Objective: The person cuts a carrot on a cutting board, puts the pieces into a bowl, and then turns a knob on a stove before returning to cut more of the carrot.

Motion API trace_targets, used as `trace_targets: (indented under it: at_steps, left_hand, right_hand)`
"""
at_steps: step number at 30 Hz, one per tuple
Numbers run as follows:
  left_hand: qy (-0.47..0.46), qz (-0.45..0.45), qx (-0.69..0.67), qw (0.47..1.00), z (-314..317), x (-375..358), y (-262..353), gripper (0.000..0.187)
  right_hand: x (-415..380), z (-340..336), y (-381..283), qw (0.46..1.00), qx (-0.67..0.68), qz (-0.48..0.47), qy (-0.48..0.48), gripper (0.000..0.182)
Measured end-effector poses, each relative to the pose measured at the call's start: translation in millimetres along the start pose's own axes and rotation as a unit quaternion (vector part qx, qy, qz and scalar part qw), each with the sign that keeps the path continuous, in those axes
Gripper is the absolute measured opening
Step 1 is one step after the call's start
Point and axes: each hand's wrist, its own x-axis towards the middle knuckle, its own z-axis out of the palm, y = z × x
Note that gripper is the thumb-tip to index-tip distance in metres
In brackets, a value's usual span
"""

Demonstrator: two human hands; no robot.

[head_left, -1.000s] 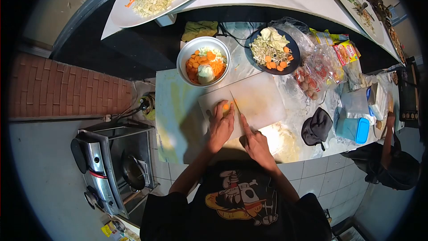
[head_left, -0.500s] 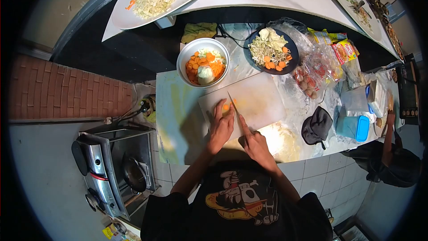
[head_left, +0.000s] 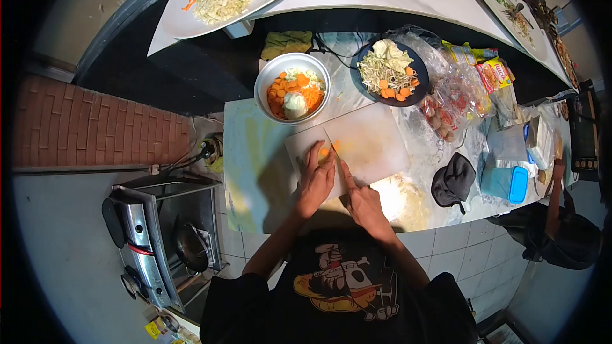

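Observation:
A white cutting board [head_left: 376, 143] lies on the worktop with small orange carrot pieces [head_left: 324, 151] near its left side. My left hand [head_left: 317, 185] presses its fingertips down on the carrot at the board's left part. Part of that carrot is hidden under the fingers. In my right hand [head_left: 366, 207] is a kitchen knife [head_left: 331, 142], its handle mostly covered by my fingers. The blade points away from me, close beside my left fingertips. Just beyond the board stands a metal bowl [head_left: 260, 99] with carrot slices, shredded vegetables and a pale round lump.
A dark plate [head_left: 417, 92] holds bean sprouts, cabbage and carrot slices. Plastic bags [head_left: 456, 99], a black cap [head_left: 453, 179] and a blue-lidded container [head_left: 518, 185] lie rightward. A platter [head_left: 175, 22] sits on the raised counter. Another person [head_left: 570, 236] stands at far right.
The knife blade has shifted slightly to the left and appears turned more edge-on. Both hands stay almost in place, and the whole view has moved a little.

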Motion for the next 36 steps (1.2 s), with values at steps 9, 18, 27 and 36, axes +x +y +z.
trace_targets:
  at_steps: [9, 18, 27, 36]
  left_hand:
    - [0.007, 0.005, 0.006, 1.0, 3, -1, -2, 0.039]
    - [-0.006, 0.028, 0.011, 1.0, 4, -4, -10, 0.041]
    - [-0.012, 0.018, -0.004, 1.0, 2, -3, -8, 0.04]
    - [-0.009, 0.011, -0.008, 1.0, 4, -3, -9, 0.039]
  right_hand:
    - [-5, -1, 9, 0.999, 0.033, 0.011, 0.03, 0.09]
    - [-5, 3, 8, 0.998, 0.043, -0.003, 0.034, 0.084]
    - [-3, -7, 6, 1.0, 0.007, 0.011, -0.029, 0.09]
    - [0, -11, 2, 0.998, -0.008, 0.025, -0.057, 0.091]
